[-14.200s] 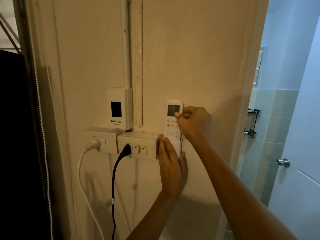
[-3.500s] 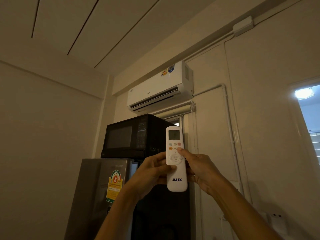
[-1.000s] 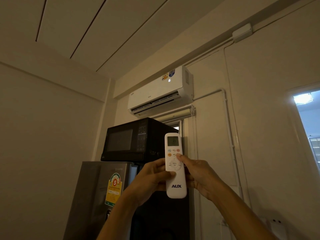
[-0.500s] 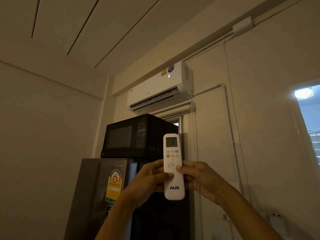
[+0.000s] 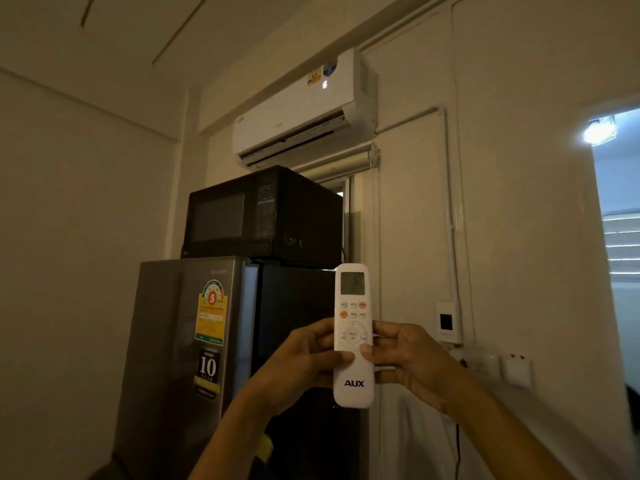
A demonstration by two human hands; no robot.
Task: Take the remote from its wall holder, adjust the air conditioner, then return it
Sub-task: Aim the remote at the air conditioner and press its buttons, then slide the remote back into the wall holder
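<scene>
Lowered a little since before, both thumbs now under the keypad, the remote (image 5: 353, 336), light, stiff and smooth-cased, sits clamped mid-body between left hand (image 5: 304, 362) and right hand (image 5: 408, 358).

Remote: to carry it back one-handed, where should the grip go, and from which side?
Judging by its shape, wrap the right hand around the remote at its plain lower body near the AUX logo, coming from the right edge; it stands upright, and the buttons sit higher.

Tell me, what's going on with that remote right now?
Both hands, left and right, grip remote. Upright, aimed toward air conditioner. Nothing between.
</scene>
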